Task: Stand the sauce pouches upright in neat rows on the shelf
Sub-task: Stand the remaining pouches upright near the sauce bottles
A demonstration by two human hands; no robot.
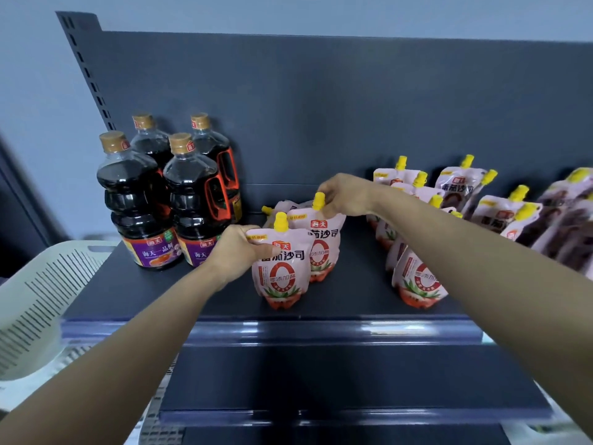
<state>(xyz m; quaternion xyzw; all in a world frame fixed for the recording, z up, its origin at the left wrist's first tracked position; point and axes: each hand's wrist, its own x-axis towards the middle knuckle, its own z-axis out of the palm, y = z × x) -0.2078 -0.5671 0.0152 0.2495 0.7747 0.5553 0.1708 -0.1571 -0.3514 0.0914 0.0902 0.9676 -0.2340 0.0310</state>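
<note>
My left hand (237, 248) pinches the upper left edge of the front pink plastic sauce pouch with a yellow screw cap (282, 271), which stands upright near the front of the dark grey metal shelf (160, 290). My right hand (345, 195) grips the top of the second pink pouch (322, 248) just behind it, fingers closed beside its yellow cap. Four dark soy sauce bottles with tan caps (141, 203) stand to the left, and further rows of pouches (417, 274) stand to the right.

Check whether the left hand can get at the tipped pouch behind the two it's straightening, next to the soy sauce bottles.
Probably yes. The left hand grips the front pouch; the tipped pouch lies just behind, with a bare gap beside the soy sauce bottles. It must let go first.
</note>
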